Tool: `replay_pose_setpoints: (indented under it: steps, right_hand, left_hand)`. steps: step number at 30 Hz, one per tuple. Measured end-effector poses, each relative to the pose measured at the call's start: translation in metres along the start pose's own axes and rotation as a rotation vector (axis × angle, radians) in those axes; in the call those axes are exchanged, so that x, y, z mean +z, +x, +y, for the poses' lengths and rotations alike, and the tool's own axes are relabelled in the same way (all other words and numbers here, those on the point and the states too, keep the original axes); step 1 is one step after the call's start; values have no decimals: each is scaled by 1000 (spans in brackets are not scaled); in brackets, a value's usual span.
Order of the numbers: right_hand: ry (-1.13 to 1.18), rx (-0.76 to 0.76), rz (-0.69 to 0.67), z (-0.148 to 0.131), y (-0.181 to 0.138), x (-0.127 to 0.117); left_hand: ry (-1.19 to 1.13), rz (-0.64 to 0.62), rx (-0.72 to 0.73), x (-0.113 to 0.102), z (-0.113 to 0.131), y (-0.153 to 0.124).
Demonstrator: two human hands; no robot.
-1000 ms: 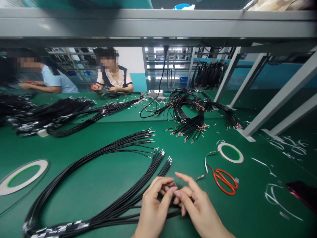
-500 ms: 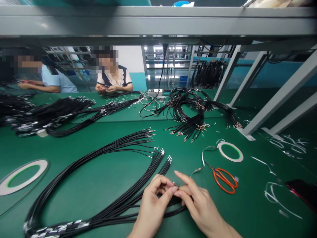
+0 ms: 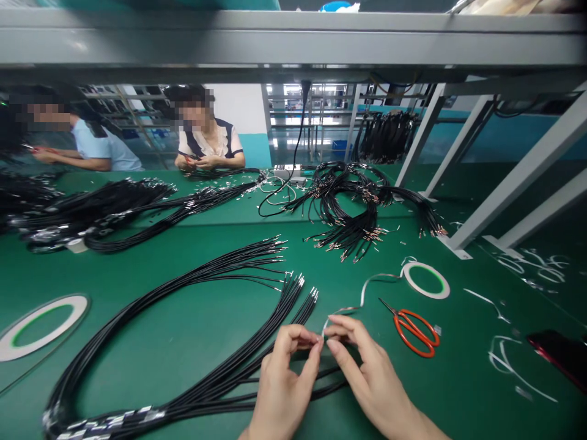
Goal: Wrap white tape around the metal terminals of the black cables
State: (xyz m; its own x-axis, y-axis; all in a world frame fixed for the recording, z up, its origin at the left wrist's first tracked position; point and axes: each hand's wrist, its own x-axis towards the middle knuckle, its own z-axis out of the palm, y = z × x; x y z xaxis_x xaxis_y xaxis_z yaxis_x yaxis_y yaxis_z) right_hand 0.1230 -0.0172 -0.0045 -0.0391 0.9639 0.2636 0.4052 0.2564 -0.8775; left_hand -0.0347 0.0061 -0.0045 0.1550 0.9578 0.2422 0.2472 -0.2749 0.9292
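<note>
My left hand [image 3: 290,370] is closed, thumb and forefinger pinched on the end of a narrow white tape strip [image 3: 362,296]. Close by on the right, my right hand [image 3: 373,373] has its thumb and fingers parted, with the fingertips beside the strip. From there the strip curls back to a white tape roll [image 3: 415,292] with a green inner ring. Under and behind both hands lies a looped bundle of black cables [image 3: 151,305] with bright metal ends. Whether a cable end is also between my left fingertips is hidden.
Orange-handled scissors [image 3: 415,330] lie right of my hands. Another tape roll [image 3: 76,304] is at the left. Coiled cables [image 3: 348,214] and more bundles [image 3: 92,208] lie further back. A grey shelf beam [image 3: 293,43] crosses above. Two people sit opposite.
My right thumb and fingers have parted and drawn slightly away from my left fingertips. The tape strip has shifted left, off the scissors, and now reaches up to my hands.
</note>
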Motion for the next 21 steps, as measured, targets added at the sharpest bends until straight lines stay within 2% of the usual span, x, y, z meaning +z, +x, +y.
replay_pose_setpoints:
  steps: [3, 5, 10, 13, 21]
  right_hand:
    - [-88, -145, 153, -1, 0, 0]
    - [-112, -242, 198, 0, 0, 1]
    - [-147, -362, 168, 4, -2, 3]
    - [-165, -374, 168, 6, -2, 2]
    - [-100, -256, 155, 0, -1, 2]
  left_hand:
    - [163, 2, 171, -3, -3, -2]
    - [220, 10, 233, -3, -6, -2]
    - [294, -17, 289, -3, -12, -4]
    - [309, -50, 313, -3, -13, -6]
    - [336, -47, 343, -4, -7, -6]
